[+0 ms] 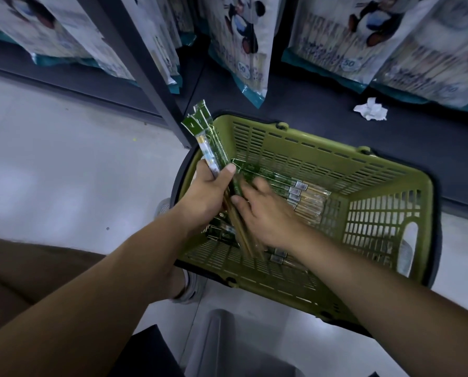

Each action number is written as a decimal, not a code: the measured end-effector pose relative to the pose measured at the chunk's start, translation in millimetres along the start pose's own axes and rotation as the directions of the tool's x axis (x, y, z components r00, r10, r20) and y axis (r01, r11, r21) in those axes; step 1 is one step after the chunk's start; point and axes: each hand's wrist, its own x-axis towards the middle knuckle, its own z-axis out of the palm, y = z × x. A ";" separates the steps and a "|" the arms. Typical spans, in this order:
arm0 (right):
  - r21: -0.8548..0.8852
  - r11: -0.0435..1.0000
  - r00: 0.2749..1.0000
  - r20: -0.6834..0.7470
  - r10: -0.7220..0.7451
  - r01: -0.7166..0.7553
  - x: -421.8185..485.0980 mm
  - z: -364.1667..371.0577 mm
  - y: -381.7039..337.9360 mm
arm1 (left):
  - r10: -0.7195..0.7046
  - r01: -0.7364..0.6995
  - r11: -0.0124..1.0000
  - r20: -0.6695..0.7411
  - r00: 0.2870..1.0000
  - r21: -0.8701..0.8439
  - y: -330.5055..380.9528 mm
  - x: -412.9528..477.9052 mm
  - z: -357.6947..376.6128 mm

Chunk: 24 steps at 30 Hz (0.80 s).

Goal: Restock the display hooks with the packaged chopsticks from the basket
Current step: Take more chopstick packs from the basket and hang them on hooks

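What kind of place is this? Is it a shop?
Most likely a shop aisle. Panda-printed packs line a dark display rack, and a green shopping basket below holds packaged chopsticks for restocking.

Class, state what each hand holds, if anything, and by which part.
The left hand grips a bundle of chopstick packets around their middle. The right hand is blurred: cannot tell.

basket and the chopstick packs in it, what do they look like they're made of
The basket: moulded plastic, matte olive green; slotted walls and a one-piece rim suggest it. The chopstick packs: thin glossy plastic film, clear with green print; it glints and shows the sticks. Those look like pale bamboo or wood, too blurred to tell which.
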 end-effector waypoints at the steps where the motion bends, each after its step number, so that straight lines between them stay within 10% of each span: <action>1: -0.082 0.997 1.000 0.019 0.001 0.001 -0.7 0.1 0.1 | 0.027 -0.027 0.999 0.010 1.000 0.029 -1.1 0.5 -0.7; 8: 0.082 0.995 0.987 -0.145 0.066 -0.054 2.0 9.3 19.5 | 0.070 -0.067 0.981 -0.014 0.997 0.181 -3.1 11.0 -13.3; 15: -0.137 0.956 0.897 0.333 0.292 -0.261 -8.0 61.2 82.5 | 0.053 -0.057 0.980 0.028 0.998 0.192 -10.4 12.4 -17.9; 24: -0.185 0.937 0.882 0.323 0.343 -0.297 -16.5 91.3 99.5 | 0.048 -0.054 0.983 0.040 0.998 0.174 -13.4 16.0 -20.0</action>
